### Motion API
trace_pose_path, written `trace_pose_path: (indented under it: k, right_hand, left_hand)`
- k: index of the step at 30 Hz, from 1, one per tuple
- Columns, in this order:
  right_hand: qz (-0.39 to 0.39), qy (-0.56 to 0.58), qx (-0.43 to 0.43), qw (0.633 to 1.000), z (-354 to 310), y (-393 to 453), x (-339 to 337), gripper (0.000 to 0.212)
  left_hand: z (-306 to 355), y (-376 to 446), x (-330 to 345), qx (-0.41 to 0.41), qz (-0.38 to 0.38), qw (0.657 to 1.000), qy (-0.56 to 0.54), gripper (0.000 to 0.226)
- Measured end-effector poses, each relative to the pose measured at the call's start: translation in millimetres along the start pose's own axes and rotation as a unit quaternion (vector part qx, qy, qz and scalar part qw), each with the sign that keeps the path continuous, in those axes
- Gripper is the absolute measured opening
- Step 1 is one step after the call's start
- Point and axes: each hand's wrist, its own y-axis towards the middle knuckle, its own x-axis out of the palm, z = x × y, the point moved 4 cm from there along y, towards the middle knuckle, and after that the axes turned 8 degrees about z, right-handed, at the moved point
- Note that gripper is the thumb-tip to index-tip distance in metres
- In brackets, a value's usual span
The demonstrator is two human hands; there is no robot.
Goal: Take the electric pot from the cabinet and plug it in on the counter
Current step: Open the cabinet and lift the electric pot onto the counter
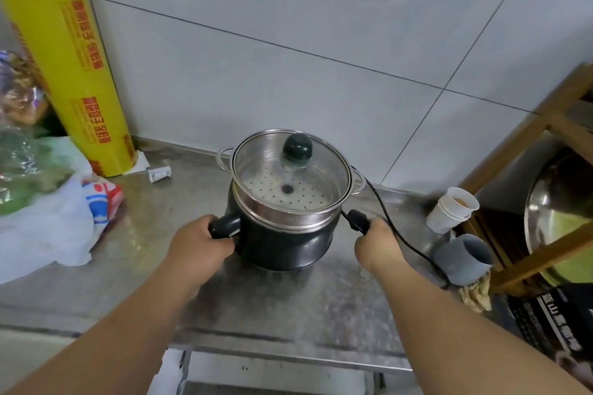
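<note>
A dark green electric pot (282, 242) stands on the steel counter (256, 298), topped by a perforated steel steamer insert (288, 189) and a glass lid with a dark knob (297, 147). My left hand (199, 242) grips the pot's side handle (224, 226). My right hand (378, 245) holds the black plug (357, 220) close to the pot's right side. The black cord (394, 231) runs from behind the pot, past my right hand, toward the grey cup.
A tall yellow cling-wrap roll (67, 58) leans in the left corner beside plastic bags (48, 202). Stacked paper cups (452, 210), a grey cup (462, 258) and a wooden rack with a steel bowl (558, 218) crowd the right. Tiled wall (321, 58) behind.
</note>
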Motion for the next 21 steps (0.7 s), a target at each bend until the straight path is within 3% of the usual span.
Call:
trace_pose_path:
  k: [3,6,9,13,17,19,21]
  right_hand:
    - [-0.041,-0.080,-0.041,0.995,1.9,1.6,15.9,0.048]
    - [-0.025,-0.135,-0.064,0.989,5.6,1.7,18.3,0.044]
    - [-0.028,-0.144,-0.042,0.988,9.4,-1.0,16.1,0.042]
    - [-0.008,-0.126,-0.031,0.992,15.1,-13.9,11.8,0.054]
    - [-0.003,-0.061,-0.044,0.997,18.1,-36.4,7.4,0.053]
    - [-0.004,-0.037,-0.062,0.997,18.2,-49.5,5.3,0.052]
    - [-0.013,-0.010,-0.084,0.996,19.5,-65.3,2.9,0.052]
  left_hand:
    - [-0.9,3.0,3.2,0.010,-0.002,1.000,0.004,0.014]
    - [-0.9,2.9,6.2,0.019,-0.011,1.000,0.013,0.014]
    - [3.2,0.9,8.0,0.024,-0.026,0.999,0.026,0.015]
    - [7.0,-0.7,6.0,0.029,-0.052,0.995,0.079,0.017]
    - [0.3,-9.7,-2.9,0.033,-0.034,0.989,0.142,0.079]
    - [-5.8,-22.7,-8.4,0.040,0.009,0.990,0.136,0.083]
    - [-16.0,-44.8,-19.4,0.027,0.066,0.992,0.104,0.073]
